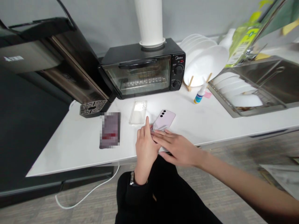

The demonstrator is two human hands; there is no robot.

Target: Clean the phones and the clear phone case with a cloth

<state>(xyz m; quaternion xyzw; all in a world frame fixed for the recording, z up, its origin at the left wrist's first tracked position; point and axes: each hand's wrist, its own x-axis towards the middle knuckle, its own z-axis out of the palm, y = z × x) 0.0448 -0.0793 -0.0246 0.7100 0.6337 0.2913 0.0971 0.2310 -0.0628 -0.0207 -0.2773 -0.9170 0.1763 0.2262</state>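
Observation:
A pale lilac phone (165,119) with several black camera lenses lies back up on the white counter. My left hand (146,144) holds its near end, the index finger sticking out and the others curled; where they grip is partly hidden. Fingers of my right hand (175,145) press a thin greyish cloth (161,128) against the lower part of the phone's back. To the left lies a clear phone case (137,113). A small white spray bottle (199,95) with a blue and yellow label stands farther back on the right.
Left of the case lies a dark, blurred-out flat item (110,130). Behind are a black toaster oven (142,68) carrying a white pot (150,23), and a dark drinks machine (77,71). White plates (205,63) stand in a rack beside the sink (277,77).

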